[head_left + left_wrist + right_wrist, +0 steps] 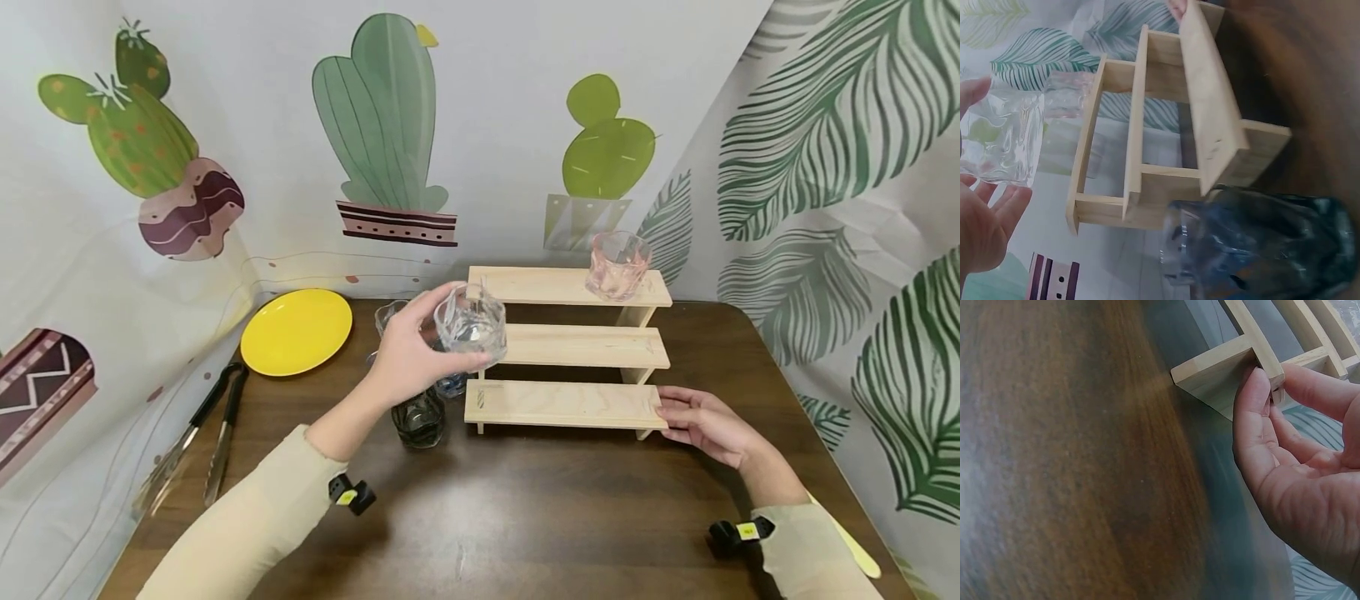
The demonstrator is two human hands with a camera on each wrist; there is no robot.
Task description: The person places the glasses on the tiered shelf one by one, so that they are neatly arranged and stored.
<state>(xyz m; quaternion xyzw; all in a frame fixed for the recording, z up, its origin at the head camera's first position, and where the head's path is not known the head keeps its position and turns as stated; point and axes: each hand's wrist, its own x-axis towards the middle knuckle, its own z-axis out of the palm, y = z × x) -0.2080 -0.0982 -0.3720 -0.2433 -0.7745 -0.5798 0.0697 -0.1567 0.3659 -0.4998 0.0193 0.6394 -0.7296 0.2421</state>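
My left hand grips a clear faceted glass in the air, in front of the left end of a three-tier wooden shelf. Fingers and thumb wrap the glass's sides, as the left wrist view also shows. The right hand pinches the right end of the lowest tier; in the right wrist view its thumb and fingers lie on either face of the board. On the top tier, toward the right, stands a pink glass. A dark glass, a blue glass and another clear glass stand left of the shelf, partly hidden by my left hand.
A yellow plate lies at the table's back left. Black-handled metal tongs rest along the left edge. Beside my right forearm lies a pale yellow utensil, partly covered. Printed cloth hangs behind the brown table.
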